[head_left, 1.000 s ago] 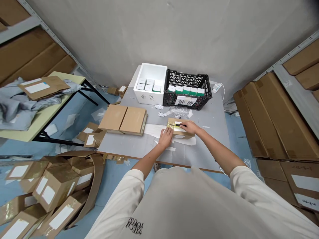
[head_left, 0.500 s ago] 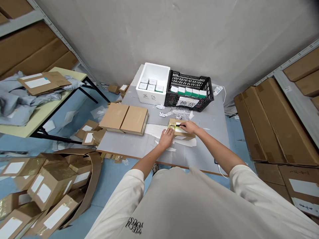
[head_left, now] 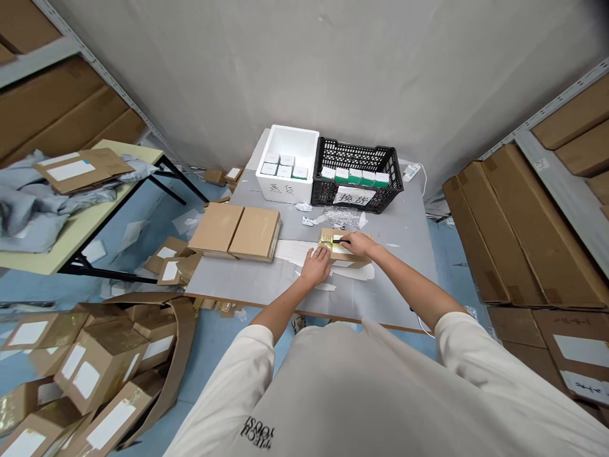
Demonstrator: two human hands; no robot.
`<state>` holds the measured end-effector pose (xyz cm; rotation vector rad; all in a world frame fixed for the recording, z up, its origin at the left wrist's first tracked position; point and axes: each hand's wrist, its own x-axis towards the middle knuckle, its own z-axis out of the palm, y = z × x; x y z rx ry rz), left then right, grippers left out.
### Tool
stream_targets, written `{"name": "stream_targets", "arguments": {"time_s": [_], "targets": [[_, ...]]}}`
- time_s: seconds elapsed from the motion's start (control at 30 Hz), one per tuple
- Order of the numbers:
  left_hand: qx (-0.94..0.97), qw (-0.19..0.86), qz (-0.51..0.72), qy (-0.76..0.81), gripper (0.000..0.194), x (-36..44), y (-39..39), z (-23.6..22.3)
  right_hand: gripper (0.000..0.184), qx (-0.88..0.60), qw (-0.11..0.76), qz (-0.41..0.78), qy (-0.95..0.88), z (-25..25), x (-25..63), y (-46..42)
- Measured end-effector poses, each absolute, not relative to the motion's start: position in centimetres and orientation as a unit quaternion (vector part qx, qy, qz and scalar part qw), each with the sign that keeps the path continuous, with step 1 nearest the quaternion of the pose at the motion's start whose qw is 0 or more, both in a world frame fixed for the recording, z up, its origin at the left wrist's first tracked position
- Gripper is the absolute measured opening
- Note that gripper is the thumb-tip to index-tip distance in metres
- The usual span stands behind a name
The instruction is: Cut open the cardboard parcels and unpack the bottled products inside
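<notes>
The right hand [head_left: 358,244], holding a slim dark tool [head_left: 339,241], is sitting slightly further left over the carton [head_left: 356,259] than a second ago; the left hand [head_left: 316,266] is staying put. Leftmost, two brown boxes [head_left: 255,230] are lying side by side on the grey surface [head_left: 247,277]. A white foam box [head_left: 302,193] is standing behind. The left hand is resting its fingers at the carton's near left corner; whether it is gripping, I cannot tell. The carton is lying before the black crate [head_left: 386,198], yellowish tape [head_left: 326,240] covering its left end. The right hand is closing around the tool.
</notes>
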<state>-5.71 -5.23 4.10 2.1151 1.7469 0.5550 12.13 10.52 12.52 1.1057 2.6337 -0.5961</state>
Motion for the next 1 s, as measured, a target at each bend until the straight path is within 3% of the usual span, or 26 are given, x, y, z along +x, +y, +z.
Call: {"name": "stream_targets", "arguments": {"time_s": [0.77,1.0], "targets": [[0.743,0.161,0.174,0.626,0.059,-5.5,-5.4,3.5,0.033,0.421,0.148,-0.182,0.876,12.9,14.3,11.7],[0.757,0.105,0.088,0.639,0.058,-5.2,-5.4,3.6,0.037,0.433,0.212,-0.179,0.858,14.6,15.1,12.1]]}}
